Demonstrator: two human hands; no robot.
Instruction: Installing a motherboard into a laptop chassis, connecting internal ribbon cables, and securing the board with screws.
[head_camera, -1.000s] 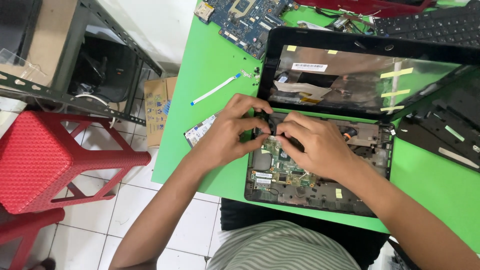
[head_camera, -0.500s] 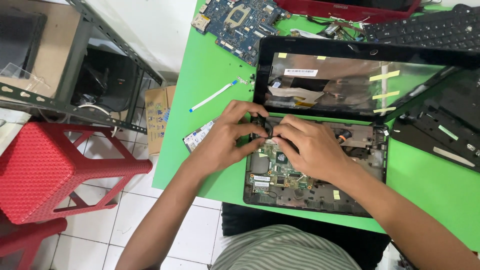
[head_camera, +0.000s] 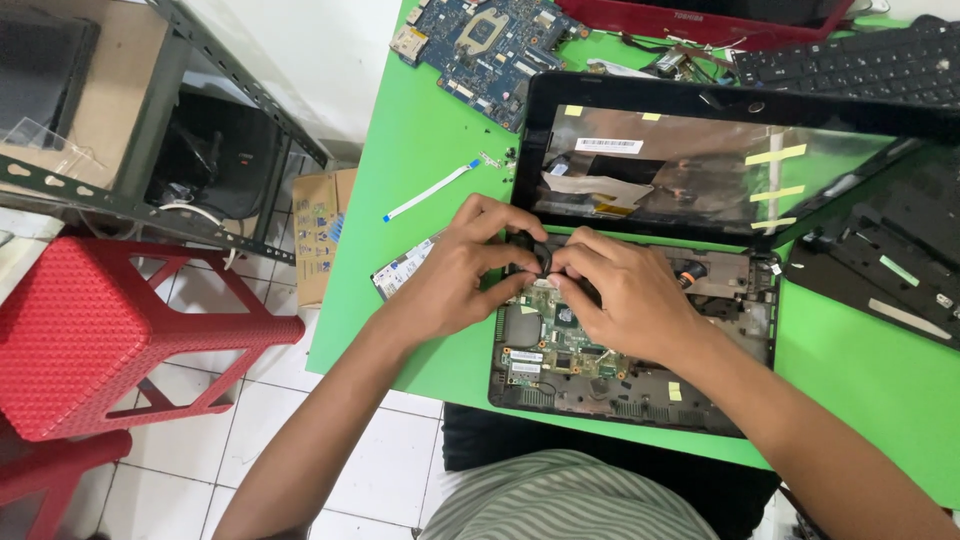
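a green tabletop (head_camera: 420, 140) over white floor tiles, with one red stool (head_camera: 90, 330) off its left edge. one opened laptop (head_camera: 640, 300) sits at the near edge — long axis left to right, screen toward the far edge. left hand (head_camera: 455, 270) and right hand (head_camera: 625, 295), fingers curled, pinch one small black part (head_camera: 537, 255) over its hinge edge.

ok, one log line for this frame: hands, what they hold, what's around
left hand: gripping small black part | right hand: gripping same part | under: opened laptop base | near: loose blue circuit board, white ribbon cable | surface: green table
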